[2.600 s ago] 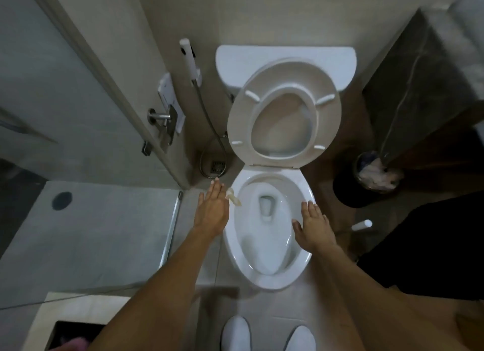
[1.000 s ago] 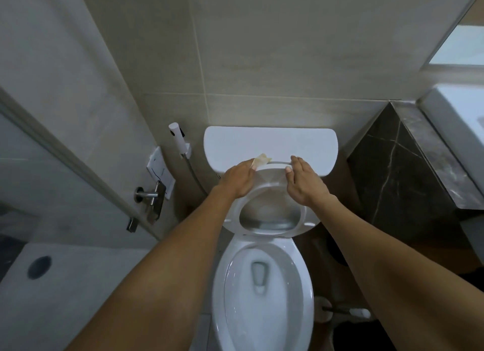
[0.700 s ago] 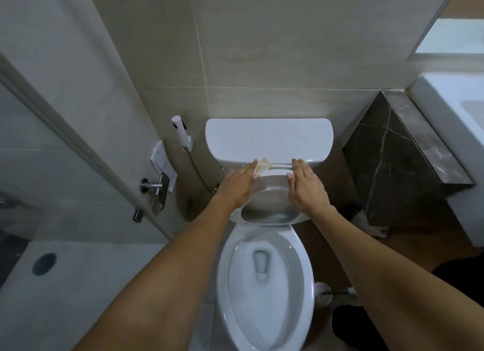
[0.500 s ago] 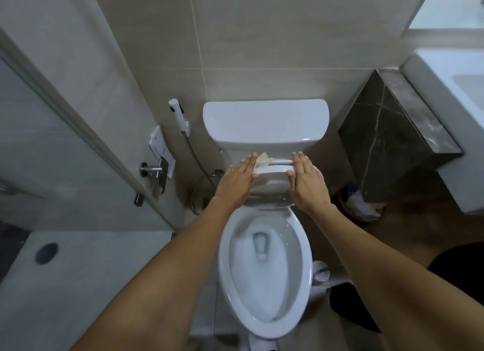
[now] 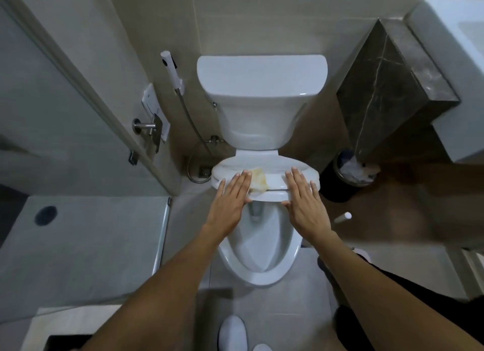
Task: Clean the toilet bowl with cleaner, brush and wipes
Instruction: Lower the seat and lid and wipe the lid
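The white toilet seat [image 5: 272, 167] hangs half lowered, tilted over the rear of the open bowl [image 5: 262, 277]. My left hand [image 5: 230, 201] lies with straight fingers on the seat's front edge and its thumb beneath. It pinches a yellowish wipe [image 5: 259, 179] against that edge beside the index finger. My right hand [image 5: 303, 201] holds the same edge a little to the right, fingers flat on top and thumb under. The front half of the bowl shows below my wrists. The tank [image 5: 262, 89] stands behind the seat.
A bidet sprayer [image 5: 170, 65] hangs on the wall left of the tank, next to a glass shower partition [image 5: 78, 115]. A lined bin [image 5: 353, 172] and a white brush handle [image 5: 343, 217] sit right of the bowl, under a dark marble counter [image 5: 392, 89]. My white slippers [image 5: 231, 335] stand in front.
Both hands rose from the bowl rim to the upright seat and have swung it forward and down. The wipe stayed in my left hand, and my view has tipped downward.
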The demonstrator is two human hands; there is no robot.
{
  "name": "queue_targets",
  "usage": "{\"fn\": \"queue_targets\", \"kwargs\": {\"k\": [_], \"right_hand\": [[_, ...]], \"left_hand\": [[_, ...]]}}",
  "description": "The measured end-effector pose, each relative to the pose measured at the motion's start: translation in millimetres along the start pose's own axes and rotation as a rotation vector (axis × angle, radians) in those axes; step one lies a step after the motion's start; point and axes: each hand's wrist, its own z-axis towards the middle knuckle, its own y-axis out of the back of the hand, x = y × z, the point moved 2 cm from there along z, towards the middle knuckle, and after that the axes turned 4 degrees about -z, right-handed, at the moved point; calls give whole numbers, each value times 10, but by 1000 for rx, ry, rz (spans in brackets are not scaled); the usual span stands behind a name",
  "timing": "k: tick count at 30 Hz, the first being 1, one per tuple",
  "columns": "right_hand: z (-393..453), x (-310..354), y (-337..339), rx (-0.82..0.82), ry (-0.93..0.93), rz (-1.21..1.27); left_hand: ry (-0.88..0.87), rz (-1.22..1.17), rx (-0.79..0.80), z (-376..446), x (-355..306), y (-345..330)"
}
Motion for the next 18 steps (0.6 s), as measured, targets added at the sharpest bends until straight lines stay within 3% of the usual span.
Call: {"fn": "queue_targets", "kwargs": {"k": [8,18], "right_hand": [[-557,-12,-648,-53,107,-103],[-987,-60,-1739,-256,194,-149]], "left_hand": [[-123,131,-44,-550,7,-665],[-193,153,-248,-1033,183,-1730]]}}
